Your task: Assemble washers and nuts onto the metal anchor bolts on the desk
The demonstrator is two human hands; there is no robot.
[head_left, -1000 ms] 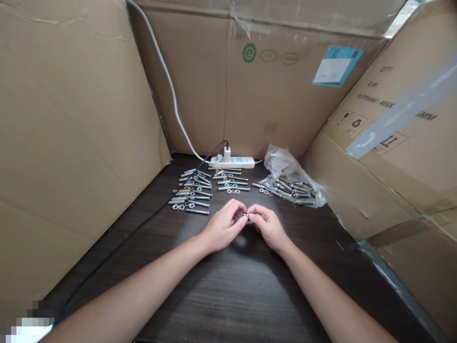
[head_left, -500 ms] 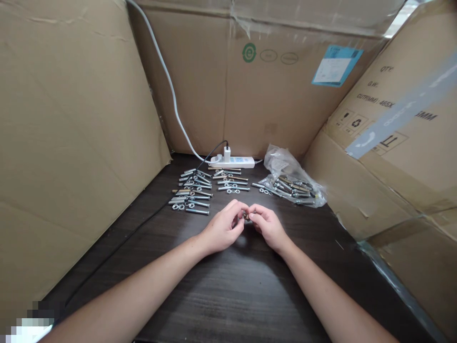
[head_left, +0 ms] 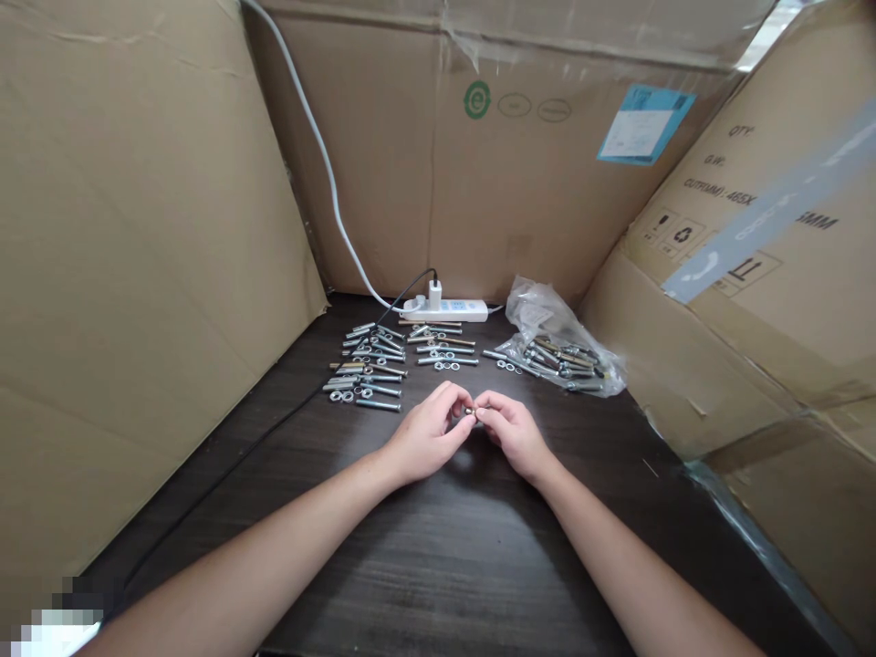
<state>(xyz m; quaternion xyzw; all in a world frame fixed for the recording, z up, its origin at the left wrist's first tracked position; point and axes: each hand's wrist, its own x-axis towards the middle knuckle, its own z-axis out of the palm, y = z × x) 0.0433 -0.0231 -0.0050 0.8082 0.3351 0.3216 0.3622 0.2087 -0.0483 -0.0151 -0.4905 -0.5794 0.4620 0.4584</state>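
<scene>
My left hand (head_left: pixel 434 427) and my right hand (head_left: pixel 512 429) meet above the dark table, fingertips almost touching. Between them they pinch a small brass-coloured bolt (head_left: pixel 471 412); the fingers cover most of it, and I cannot tell which parts are on it. Beyond my left hand lie rows of bolts (head_left: pixel 380 405), metal sleeves, nuts (head_left: pixel 336 396) and washers (head_left: pixel 348 397) in two groups. Farther right, a clear plastic bag (head_left: pixel 540 306) lies open with several bolts (head_left: pixel 568 365) in and before it.
A white power strip (head_left: pixel 472 311) with a plugged-in charger (head_left: pixel 435 294) stands at the back. A black cable (head_left: pixel 225 465) crosses the table's left side, running over some sleeves. Cardboard boxes (head_left: pixel 370 164) wall in the back and both sides of the table (head_left: pixel 411 566).
My fingertips have shifted slightly around the bolt, and its visible end now looks more golden. Both forearms and the parts on the table stay in place.
</scene>
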